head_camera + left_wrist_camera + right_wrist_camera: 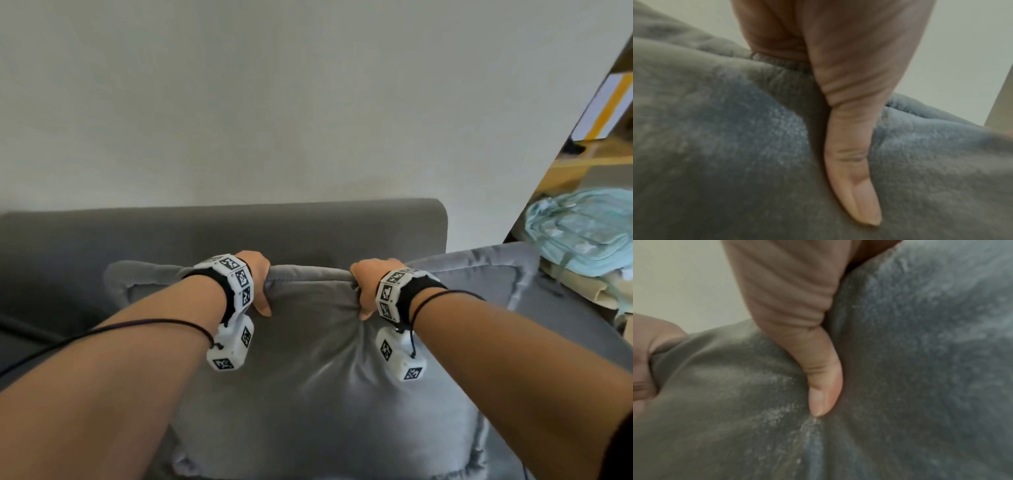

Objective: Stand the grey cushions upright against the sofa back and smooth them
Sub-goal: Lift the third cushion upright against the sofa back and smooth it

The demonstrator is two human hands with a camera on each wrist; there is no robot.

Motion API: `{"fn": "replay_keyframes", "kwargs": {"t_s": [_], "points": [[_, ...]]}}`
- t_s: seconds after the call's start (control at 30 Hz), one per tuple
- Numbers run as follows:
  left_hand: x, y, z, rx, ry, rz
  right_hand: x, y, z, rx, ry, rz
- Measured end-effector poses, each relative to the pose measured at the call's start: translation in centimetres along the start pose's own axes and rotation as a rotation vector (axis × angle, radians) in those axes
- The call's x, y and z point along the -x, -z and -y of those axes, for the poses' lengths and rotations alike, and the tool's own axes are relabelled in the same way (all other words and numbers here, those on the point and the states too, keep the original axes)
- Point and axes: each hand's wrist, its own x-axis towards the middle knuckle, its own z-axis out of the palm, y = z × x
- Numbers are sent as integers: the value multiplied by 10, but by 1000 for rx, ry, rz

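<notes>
A large grey velvet cushion (308, 377) stands in front of the grey sofa back (222, 233), filling the lower middle of the head view. My left hand (258, 284) grips its top edge left of centre, thumb pressed down the front face. My right hand (366, 287) grips the same edge right of centre, thumb dug into the fabric. In the left wrist view the thumb (855, 162) lies flat on the cushion (735, 146). The right wrist view has the right thumb (818, 378) denting the cushion (920, 369). The fingers behind the edge are hidden.
A second grey cushion (507, 270) leans at the right behind the first. A pale blue backpack (582, 233) lies on beige things beyond the sofa's right end. A plain wall (274, 102) rises behind the sofa. A black cable (68, 339) runs along my left forearm.
</notes>
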Motion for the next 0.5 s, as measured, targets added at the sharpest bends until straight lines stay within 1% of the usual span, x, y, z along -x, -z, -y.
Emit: {"fn": "replay_keyframes", "kwargs": {"t_s": [0.23,0.33,0.43,0.5], "points": [[-22,30,102,14,126,-100,-82,58,65,49,124,-175],[-33,43,133,26,170,-134,-107,77,84,50,148,-205],[-42,48,154,49,209,-152,-130,79,101,32,152,-232],[-49,41,163,50,239,-156,-143,72,112,34,141,-252]]}}
